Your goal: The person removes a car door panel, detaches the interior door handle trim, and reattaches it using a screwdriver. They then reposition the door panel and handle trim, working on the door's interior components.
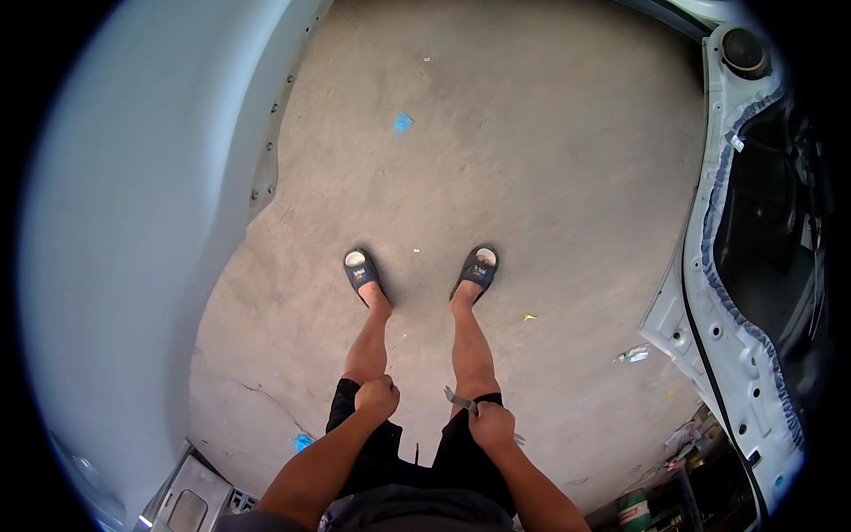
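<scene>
My left hand (378, 399) is closed in a fist above my left knee. Its back faces up, so whatever the fingers may hold is hidden. Over my right thigh, my right hand (492, 427) is closed around a grey metal open-end wrench (463, 404). The forked jaw of the wrench sticks out toward the left, and its other end shows a little past the right side of the hand. Neither hand touches the vehicle panels on either side.
A pale grey-blue body panel (133, 177) curves along the left. At the right stands a bare vehicle door (709, 328) with a round speaker (745, 50). A plastic bottle (633, 355) and blue scraps (402, 122) lie on the concrete floor (532, 177). A green container (634, 510) is lower right.
</scene>
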